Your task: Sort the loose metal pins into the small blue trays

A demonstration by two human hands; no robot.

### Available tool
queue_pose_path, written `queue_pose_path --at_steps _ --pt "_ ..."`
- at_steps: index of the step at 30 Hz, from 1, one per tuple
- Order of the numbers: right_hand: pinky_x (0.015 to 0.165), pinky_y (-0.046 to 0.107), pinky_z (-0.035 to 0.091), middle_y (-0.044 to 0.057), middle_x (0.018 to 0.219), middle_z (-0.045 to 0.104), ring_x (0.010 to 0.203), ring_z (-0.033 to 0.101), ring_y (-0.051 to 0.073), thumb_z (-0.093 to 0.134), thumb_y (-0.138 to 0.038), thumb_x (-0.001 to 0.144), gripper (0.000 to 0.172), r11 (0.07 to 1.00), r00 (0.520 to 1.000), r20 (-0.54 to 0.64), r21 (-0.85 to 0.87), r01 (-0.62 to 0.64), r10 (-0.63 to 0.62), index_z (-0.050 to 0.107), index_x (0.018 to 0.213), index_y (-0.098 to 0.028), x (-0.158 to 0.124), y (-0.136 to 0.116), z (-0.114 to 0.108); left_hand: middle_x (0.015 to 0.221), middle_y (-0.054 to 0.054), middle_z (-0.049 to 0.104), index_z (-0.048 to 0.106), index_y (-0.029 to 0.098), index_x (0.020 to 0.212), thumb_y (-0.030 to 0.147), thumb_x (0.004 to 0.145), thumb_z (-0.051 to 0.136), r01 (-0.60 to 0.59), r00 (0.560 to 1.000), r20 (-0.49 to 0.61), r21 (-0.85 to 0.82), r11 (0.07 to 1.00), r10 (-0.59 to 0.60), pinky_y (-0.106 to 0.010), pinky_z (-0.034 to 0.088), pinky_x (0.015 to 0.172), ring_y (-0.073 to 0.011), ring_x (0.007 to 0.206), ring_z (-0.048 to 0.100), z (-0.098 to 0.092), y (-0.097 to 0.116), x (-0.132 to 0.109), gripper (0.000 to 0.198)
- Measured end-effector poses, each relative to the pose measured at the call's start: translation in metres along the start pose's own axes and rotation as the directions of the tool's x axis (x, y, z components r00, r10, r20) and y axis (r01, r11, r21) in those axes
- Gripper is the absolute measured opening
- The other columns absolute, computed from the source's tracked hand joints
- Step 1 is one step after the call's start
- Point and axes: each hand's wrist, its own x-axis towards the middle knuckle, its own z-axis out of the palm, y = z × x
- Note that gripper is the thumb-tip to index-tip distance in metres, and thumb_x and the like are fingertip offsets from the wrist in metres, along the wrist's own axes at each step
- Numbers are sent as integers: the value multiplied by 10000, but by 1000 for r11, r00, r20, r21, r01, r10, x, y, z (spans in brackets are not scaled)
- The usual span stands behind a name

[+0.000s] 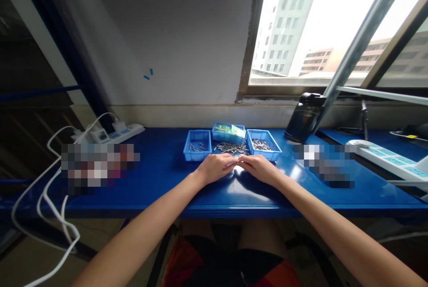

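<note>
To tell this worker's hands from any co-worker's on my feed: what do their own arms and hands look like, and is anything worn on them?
The left arm and right arm are bare to past the elbows, no sleeves in view. The left hand and right hand wear no gloves; no watch, bracelet, ring or marking shows.

Daylight pours through the wide metal-framed window (334,24) above and right of the grip, its sky blown out to white. It throws a pale glare on the glossy blue table (160,175) just below where the left hand (216,167) and right hand (261,167) meet, with soft shadows under both wrists. Far left of the grip the scene is dim. Straight lines bow toward the edges. Pixelated patches (98,166) blot the table either side of the grip. The small silver metal pins (230,147) beyond it are too fine to resolve.
</note>
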Motion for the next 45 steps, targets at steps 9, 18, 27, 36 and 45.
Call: queue_pose_path --at_steps 9,18,27,36,45 --pt "552 220 385 16 680 648 570 573 127 433 -385 868 263 998 998 17 -42 -54 54 597 987 -218 1 -5 -4 744 0 633 531 188 847 275 826 464 181 981 61 70 981 -185 -216 437 605 -140 673 608 -6 5 1 112" --pt "590 218 383 31 745 662 646 594 141 397 -294 880 222 994 998 34 -99 -44 48 603 907 -217 0 -1 -2 836 -26 646 562 193 894 302 875 403 188 977 84 78 979 -194 -227 447 631 -158 745 613 -3 2 1 194" --pt "567 213 369 21 681 646 572 558 124 420 -280 858 197 986 992 23 -112 -120 123 602 869 -206 1 0 -3 828 -33 623 545 180 865 307 879 391 207 973 86 105 973 -216 -225 438 611 -154 727 597 -5 4 1 200" --pt "554 215 361 3 655 630 551 542 117 444 -306 855 159 990 993 17 -89 -111 113 570 870 -209 0 1 -2 907 -20 562 495 194 928 225 864 405 137 986 83 114 984 -147 -213 451 620 -131 762 588 -7 7 2 115" --pt "582 222 382 24 729 649 641 593 145 380 -345 900 218 995 997 9 -61 -79 80 549 871 -210 0 0 -2 926 -16 590 518 198 964 297 890 396 131 990 28 119 984 -135 -205 452 624 -126 763 593 -5 4 1 174"
